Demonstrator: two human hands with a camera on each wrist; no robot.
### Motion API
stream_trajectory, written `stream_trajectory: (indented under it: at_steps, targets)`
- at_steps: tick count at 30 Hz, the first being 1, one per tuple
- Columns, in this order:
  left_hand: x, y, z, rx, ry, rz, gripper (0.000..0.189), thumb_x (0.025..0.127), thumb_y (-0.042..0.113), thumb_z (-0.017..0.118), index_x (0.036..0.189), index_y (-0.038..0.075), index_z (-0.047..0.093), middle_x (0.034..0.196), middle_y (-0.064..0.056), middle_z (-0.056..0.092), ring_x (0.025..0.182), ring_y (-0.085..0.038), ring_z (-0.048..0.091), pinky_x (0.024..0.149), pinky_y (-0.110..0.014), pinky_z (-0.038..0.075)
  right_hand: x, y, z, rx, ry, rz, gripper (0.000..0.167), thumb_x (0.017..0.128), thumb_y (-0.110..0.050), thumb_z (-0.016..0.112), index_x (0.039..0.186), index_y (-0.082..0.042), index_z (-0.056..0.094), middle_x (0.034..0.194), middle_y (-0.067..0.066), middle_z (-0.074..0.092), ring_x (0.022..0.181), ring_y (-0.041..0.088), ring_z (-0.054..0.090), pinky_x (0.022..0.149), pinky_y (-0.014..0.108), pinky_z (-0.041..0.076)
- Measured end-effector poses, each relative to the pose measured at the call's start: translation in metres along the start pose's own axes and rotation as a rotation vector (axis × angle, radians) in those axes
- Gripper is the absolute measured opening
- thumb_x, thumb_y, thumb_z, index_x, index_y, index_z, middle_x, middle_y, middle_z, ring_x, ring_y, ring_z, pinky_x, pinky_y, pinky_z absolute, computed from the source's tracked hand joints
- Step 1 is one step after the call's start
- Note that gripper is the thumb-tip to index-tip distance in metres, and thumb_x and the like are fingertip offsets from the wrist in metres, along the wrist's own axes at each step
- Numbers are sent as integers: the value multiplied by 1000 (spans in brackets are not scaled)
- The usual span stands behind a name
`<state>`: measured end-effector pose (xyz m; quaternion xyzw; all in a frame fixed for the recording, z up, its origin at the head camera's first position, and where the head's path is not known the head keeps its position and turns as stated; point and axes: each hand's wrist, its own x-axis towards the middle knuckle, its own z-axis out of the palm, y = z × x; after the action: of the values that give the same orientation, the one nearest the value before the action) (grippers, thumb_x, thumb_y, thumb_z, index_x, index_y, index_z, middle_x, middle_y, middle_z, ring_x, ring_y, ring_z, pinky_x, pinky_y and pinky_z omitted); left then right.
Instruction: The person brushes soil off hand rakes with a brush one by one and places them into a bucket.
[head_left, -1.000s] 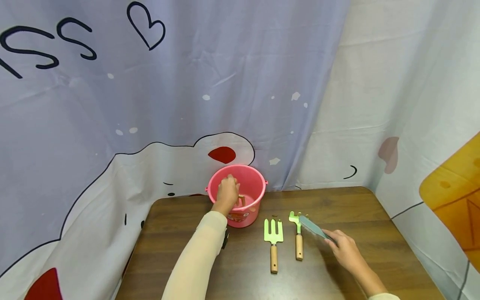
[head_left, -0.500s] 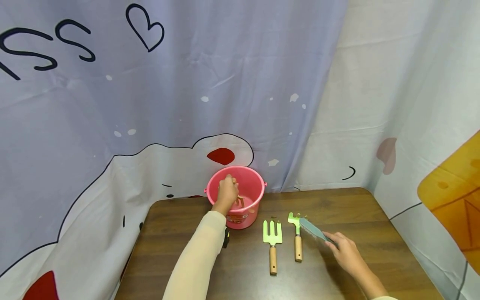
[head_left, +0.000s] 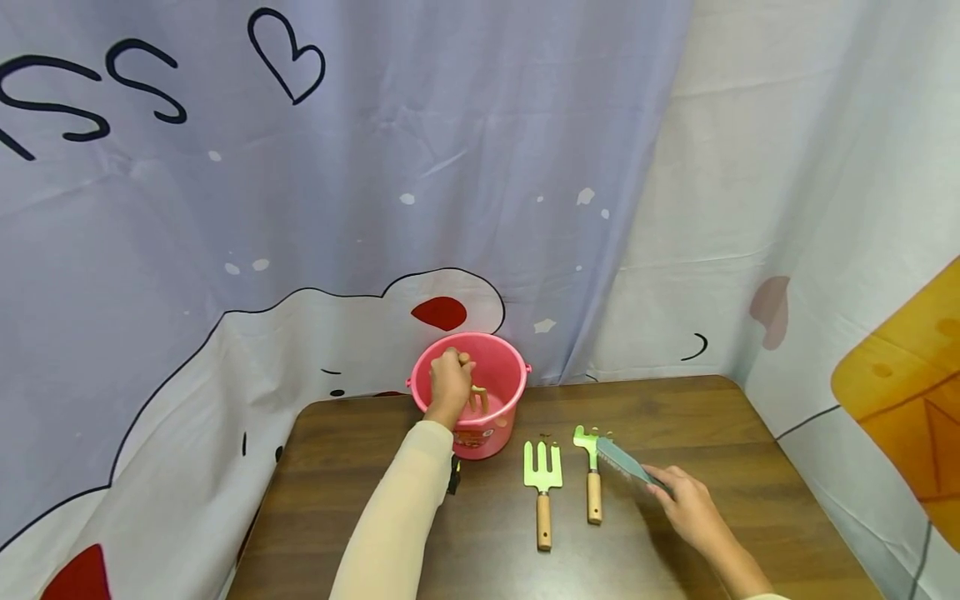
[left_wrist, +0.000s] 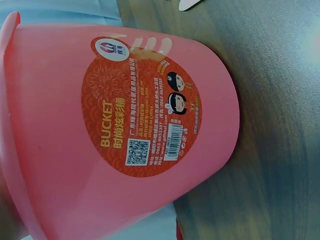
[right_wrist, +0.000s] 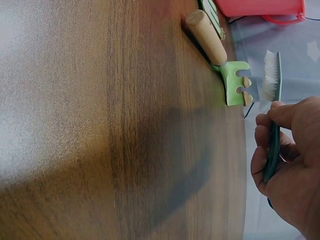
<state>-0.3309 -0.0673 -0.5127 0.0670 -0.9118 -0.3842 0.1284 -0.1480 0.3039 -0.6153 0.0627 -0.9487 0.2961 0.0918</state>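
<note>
My left hand (head_left: 450, 385) reaches into the pink bucket (head_left: 489, 440) and grips a tool with a wooden handle end (head_left: 465, 358) showing. Tan prongs (head_left: 477, 399) show inside the bucket below that hand. In the left wrist view the bucket's labelled side (left_wrist: 60, 150) fills much of the frame; the hand's grip is hidden. My right hand (head_left: 688, 504) holds a brush (head_left: 624, 458) by its teal handle. White bristles (right_wrist: 270, 75) stand out in the right wrist view. The brush head overlaps the green rake (head_left: 594, 496), which lies on the table with bits at its tines.
A green garden fork (head_left: 543, 475) with a wooden handle lies left of the rake. Small crumbs (head_left: 546, 435) are scattered near its tips. The brown wooden table (head_left: 360, 475) ends at a printed curtain (head_left: 450, 167) behind the bucket.
The pronged tool in my left hand has shifted slightly inside the bucket. The brush stays near the rake's head, and the whole view has drifted a little.
</note>
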Motion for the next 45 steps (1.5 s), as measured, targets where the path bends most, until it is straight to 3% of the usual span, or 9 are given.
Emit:
stream_trajectory:
  at_steps: [6, 12, 25, 31, 38, 45]
  targets:
    - [2, 1, 1, 37, -17, 17, 16, 96, 16, 74, 100, 3, 66, 94, -16, 75, 93, -38, 72, 83, -48, 62, -1, 1, 1, 10, -6, 6, 36, 93, -4, 73, 129, 0, 69, 97, 5, 69, 76, 8, 54, 62, 24, 51]
    - [4, 2, 2, 58, -21, 10, 16, 97, 18, 74, 100, 4, 66, 99, -17, 75, 97, -41, 73, 86, -52, 60, -4, 1, 1, 28, -10, 3, 36, 93, -3, 73, 129, 1, 68, 101, 7, 70, 88, 18, 67, 73, 35, 62]
    - [7, 3, 2, 30, -67, 31, 23, 100, 18, 68, 116, 1, 66, 111, -19, 75, 105, -39, 72, 92, -52, 59, -3, -3, 0, 22, -12, 12, 35, 94, -4, 72, 129, 0, 69, 101, 7, 70, 81, 13, 61, 66, 28, 55]
    - [10, 1, 3, 29, -90, 9, 24, 100, 19, 68, 117, 2, 66, 106, -16, 75, 99, -35, 72, 89, -48, 60, -3, -3, 1, 22, -15, 10, 35, 94, -3, 72, 129, 0, 69, 103, 8, 71, 85, 16, 64, 68, 30, 58]
    - [7, 1, 1, 3, -94, 30, 28, 99, 20, 70, 120, 1, 65, 104, -16, 74, 99, -33, 71, 91, -47, 60, -3, -2, 1, 14, -4, -1, 35, 93, -3, 73, 128, -1, 70, 102, 8, 71, 84, 16, 64, 68, 31, 57]
    - [2, -1, -5, -42, -101, 50, 32, 100, 21, 70, 125, 3, 64, 114, -16, 74, 107, -33, 71, 95, -47, 59, 1, 1, -2, -2, 14, -23, 35, 93, -4, 73, 128, 0, 69, 100, 8, 70, 83, 16, 63, 67, 33, 57]
